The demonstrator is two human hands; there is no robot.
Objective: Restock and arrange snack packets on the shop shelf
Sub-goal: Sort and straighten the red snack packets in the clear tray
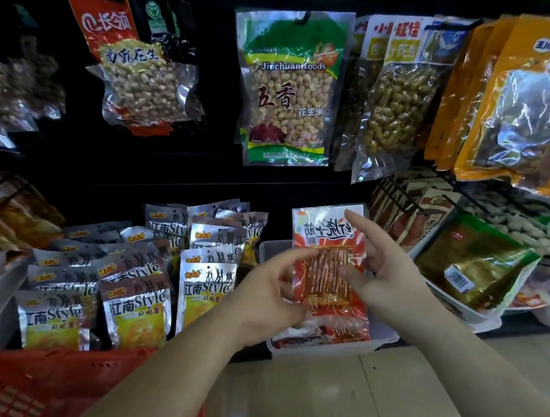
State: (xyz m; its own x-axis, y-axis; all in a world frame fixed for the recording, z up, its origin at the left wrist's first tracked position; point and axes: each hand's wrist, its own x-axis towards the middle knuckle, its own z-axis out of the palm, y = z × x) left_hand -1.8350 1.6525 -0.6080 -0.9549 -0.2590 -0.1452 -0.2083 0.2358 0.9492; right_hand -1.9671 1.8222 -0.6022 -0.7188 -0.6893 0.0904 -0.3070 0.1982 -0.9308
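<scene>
A red-and-white snack packet (326,237) with a clear window stands upright over a white plastic bin (387,339) on the shelf. My left hand (270,293) pinches the packet's left edge between thumb and fingers. My right hand (388,265) holds its right side, thumb across the front and forefinger raised along the upper edge. More red packets (321,333) lie flat in the bin below.
Silver "Style" chip packets (137,302) stand in rows to the left. Peanut bags (286,90) hang on hooks above. A gold-green packet (469,266) leans in a bin at right. A red basket (36,401) sits at lower left, pale floor (313,397) below.
</scene>
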